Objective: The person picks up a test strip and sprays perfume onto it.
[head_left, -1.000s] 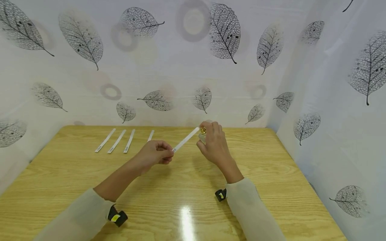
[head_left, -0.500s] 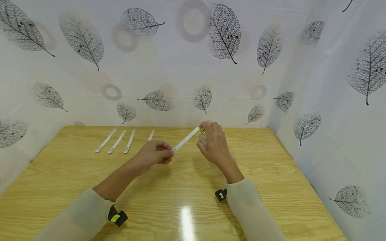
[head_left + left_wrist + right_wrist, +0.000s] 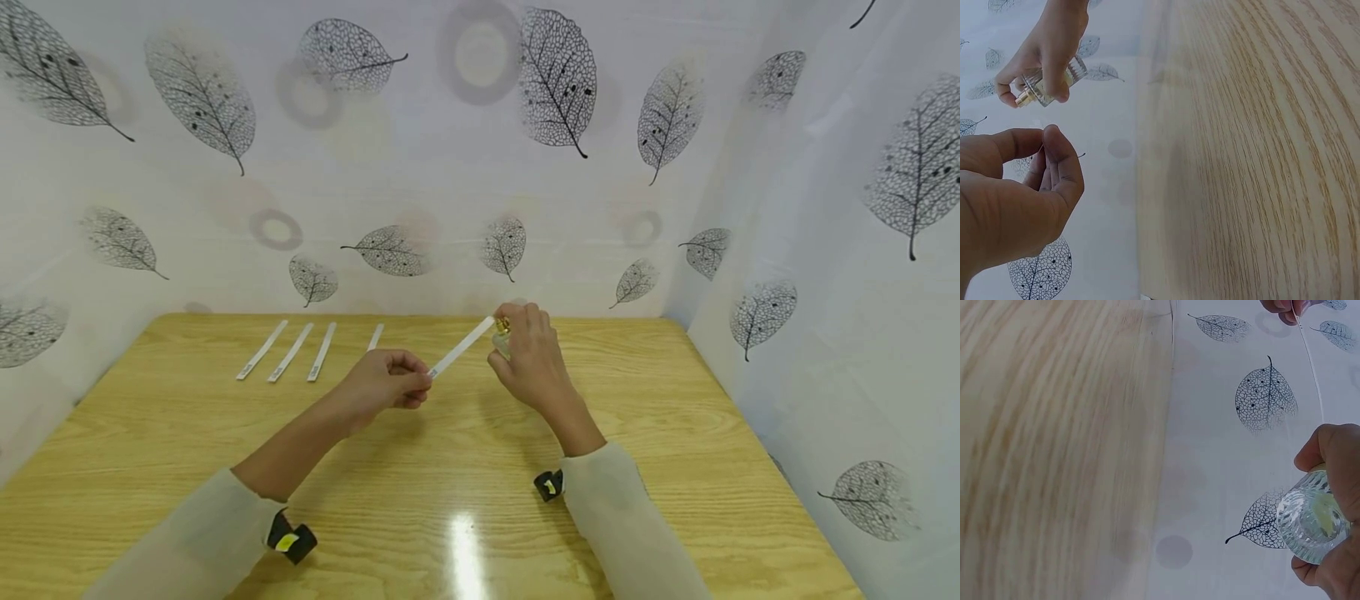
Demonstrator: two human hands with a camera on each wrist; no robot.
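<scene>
My left hand (image 3: 390,382) pinches one end of a white paper test strip (image 3: 461,348) between thumb and fingertips. The strip slants up to the right, its far end close to the gold spray nozzle (image 3: 1024,98) of a clear glass perfume bottle (image 3: 1313,519). Wrapped around that bottle, my right hand (image 3: 532,354) has its index finger at the nozzle, and the ribbed glass base shows in the right wrist view. Much of the bottle is hidden behind this hand in the head view. Both hands are raised above the wooden table (image 3: 420,500).
Three white strips lie side by side at the left of the table, the rightmost of them a strip (image 3: 322,352) with small print at its near end. Another strip (image 3: 376,337) is partly hidden behind my left hand. A leaf-patterned curtain (image 3: 442,167) encloses the back and sides.
</scene>
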